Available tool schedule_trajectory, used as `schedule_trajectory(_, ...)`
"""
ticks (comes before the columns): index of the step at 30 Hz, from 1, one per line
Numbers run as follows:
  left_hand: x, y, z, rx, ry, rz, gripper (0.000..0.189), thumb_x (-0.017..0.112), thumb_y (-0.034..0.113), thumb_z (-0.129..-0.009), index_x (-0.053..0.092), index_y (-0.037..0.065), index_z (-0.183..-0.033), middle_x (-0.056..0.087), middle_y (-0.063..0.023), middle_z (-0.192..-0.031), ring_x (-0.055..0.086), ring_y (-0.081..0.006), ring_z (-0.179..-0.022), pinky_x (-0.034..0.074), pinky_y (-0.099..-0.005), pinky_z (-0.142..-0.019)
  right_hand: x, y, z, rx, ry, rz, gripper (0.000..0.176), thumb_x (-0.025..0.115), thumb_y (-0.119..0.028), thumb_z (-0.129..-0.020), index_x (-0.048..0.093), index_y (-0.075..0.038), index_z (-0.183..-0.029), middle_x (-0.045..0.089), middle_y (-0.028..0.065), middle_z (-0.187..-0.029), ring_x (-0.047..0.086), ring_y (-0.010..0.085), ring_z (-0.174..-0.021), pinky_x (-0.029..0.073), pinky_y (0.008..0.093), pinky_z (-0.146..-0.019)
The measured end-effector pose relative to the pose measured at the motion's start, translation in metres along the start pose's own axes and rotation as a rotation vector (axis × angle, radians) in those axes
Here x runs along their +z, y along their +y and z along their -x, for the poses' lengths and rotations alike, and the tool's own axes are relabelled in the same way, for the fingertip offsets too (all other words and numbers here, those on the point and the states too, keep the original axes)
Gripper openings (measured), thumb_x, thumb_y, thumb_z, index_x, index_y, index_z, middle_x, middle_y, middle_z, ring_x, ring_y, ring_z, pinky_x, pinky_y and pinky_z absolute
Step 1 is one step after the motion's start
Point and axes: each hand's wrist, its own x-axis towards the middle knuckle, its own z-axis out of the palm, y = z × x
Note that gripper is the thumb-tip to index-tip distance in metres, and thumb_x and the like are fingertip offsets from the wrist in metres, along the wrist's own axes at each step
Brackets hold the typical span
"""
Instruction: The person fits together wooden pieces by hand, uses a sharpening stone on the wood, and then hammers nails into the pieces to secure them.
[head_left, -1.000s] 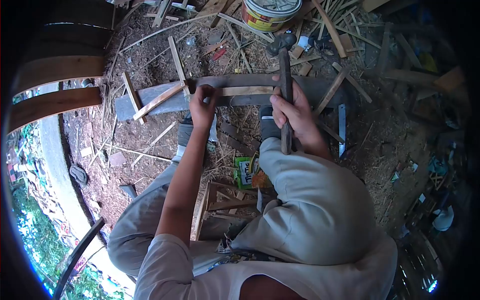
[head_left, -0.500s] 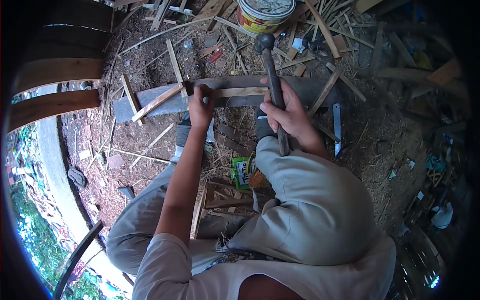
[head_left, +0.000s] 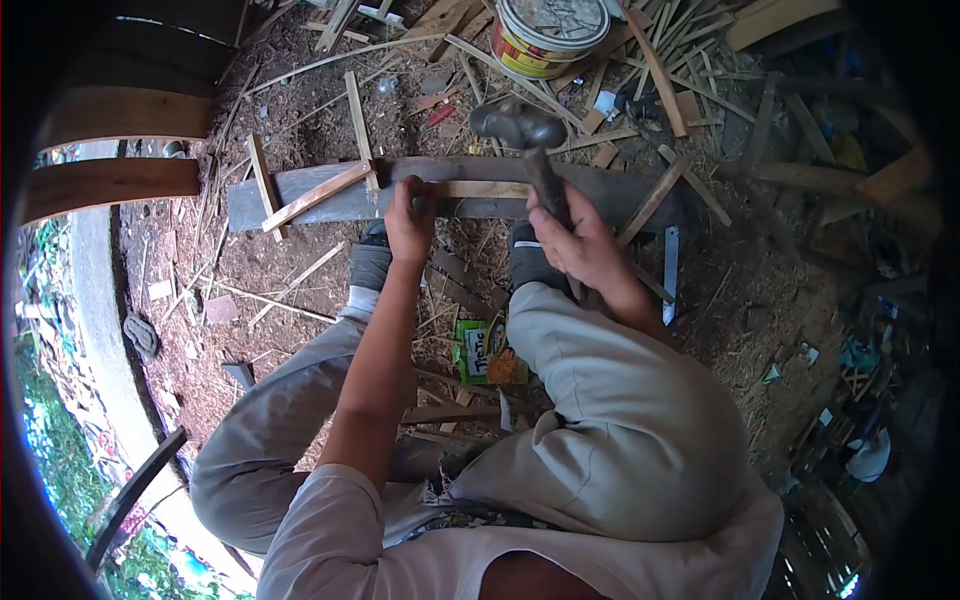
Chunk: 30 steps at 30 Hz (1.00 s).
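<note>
My right hand (head_left: 580,245) is wrapped round the handle of a hammer (head_left: 520,128). The hammer's dark metal head is raised above a dark plank (head_left: 330,193) lying across the ground. My left hand (head_left: 410,222) is closed in a pinch at the left end of a pale wooden strip (head_left: 485,189), which lies along the plank. What sits between its fingertips is hidden. Left of that hand, a slanting wooden strip (head_left: 318,197) crosses two others on the plank. More strips (head_left: 655,203) cross at the plank's right end.
A paint bucket (head_left: 550,40) stands beyond the plank, among scattered wood offcuts. A flat metal strip (head_left: 671,270) lies to the right. Near my feet is a green packet (head_left: 472,352). A concrete ledge (head_left: 95,270) runs along the left side.
The hammer head has turned from pointing away to lying sideways, and sits lower in view. My left hand stays at the strip's left end. The whole view has shifted slightly.
</note>
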Motion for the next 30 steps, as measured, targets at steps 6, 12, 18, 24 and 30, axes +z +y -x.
schedule_trajectory(6,0.008,-0.006,0.006,-0.126,0.042,0.045,0.032,0.077,0.001,-0.088,0.054,0.002,-0.11,0.076,-0.0142,-0.099,0.076,-0.0263,-0.093,0.056,-0.035,-0.082,-0.002,0.039,-0.012,-0.103,0.003,0.551,0.029,0.07,-0.03,-0.101,0.06,-0.004,-0.103,0.053,0.0015,-0.08,0.046,0.0089,-0.078,0.044,0.0279,-0.072)
schedule_trajectory(12,0.008,0.0,0.006,-0.161,0.047,0.086,0.032,0.076,0.0,-0.088,0.052,0.001,-0.11,0.077,-0.0139,-0.098,0.076,-0.0245,-0.093,0.056,-0.0335,-0.083,0.001,0.056,-0.021,-0.155,-0.01,0.563,0.035,0.07,-0.036,-0.1,0.06,-0.002,-0.104,0.053,0.0062,-0.078,0.047,0.0146,-0.075,0.044,0.0332,-0.07)
schedule_trajectory(18,0.005,0.001,0.004,-0.137,0.039,0.069,0.028,0.077,0.002,-0.088,0.057,0.002,-0.107,0.076,-0.0143,-0.097,0.076,-0.0284,-0.092,0.056,-0.035,-0.084,-0.001,0.063,-0.024,-0.132,-0.012,0.62,0.036,0.069,-0.037,-0.101,0.059,-0.002,-0.103,0.052,0.0066,-0.076,0.046,0.0159,-0.072,0.044,0.0342,-0.068)
schedule_trajectory(24,0.006,0.005,0.002,-0.139,0.064,0.045,0.025,0.077,0.005,-0.088,0.058,0.003,-0.104,0.074,-0.0166,-0.097,0.073,-0.0378,-0.097,0.056,-0.0424,-0.083,0.002,0.075,-0.033,-0.007,-0.007,0.636,0.037,0.063,-0.039,-0.104,0.059,-0.002,-0.1,0.055,0.009,-0.075,0.051,0.0192,-0.07,0.045,0.0381,-0.067)
schedule_trajectory(30,0.009,0.0,0.004,-0.088,0.1,0.032,0.025,0.076,0.006,-0.089,0.056,0.004,-0.103,0.073,-0.0172,-0.097,0.071,-0.0411,-0.094,0.056,-0.0456,-0.081,-0.004,0.102,-0.052,0.071,0.015,0.681,0.041,0.057,-0.042,-0.105,0.059,-0.001,-0.1,0.059,0.0175,-0.075,0.058,0.0328,-0.068,0.047,0.0425,-0.067)
